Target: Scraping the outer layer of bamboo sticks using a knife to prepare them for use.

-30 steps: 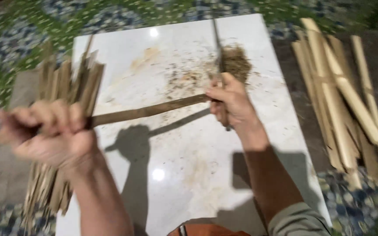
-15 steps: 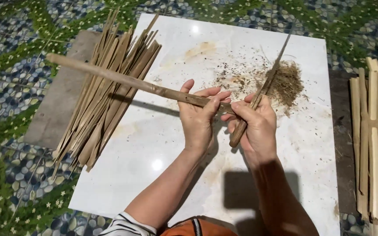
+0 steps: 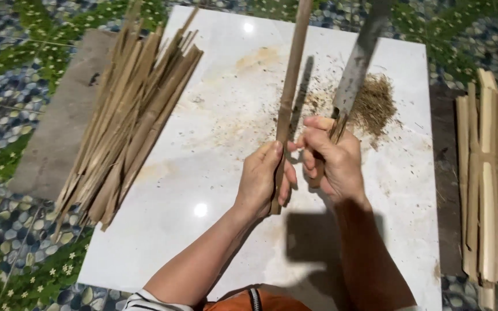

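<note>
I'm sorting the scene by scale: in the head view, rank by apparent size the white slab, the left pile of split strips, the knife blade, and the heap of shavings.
1. white slab
2. left pile of split strips
3. knife blade, though it is raised toward the camera and cut off at the top edge, so this rank is unsure
4. heap of shavings

slab centre [image 3: 214, 173] open | strip pile [image 3: 128, 115] left | stakes [image 3: 491, 184] right

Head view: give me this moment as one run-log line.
left hand: grips bamboo strip upright | right hand: holds knife, blade up | left: strip pile | right: bamboo slats | surface: white slab, shavings
</note>
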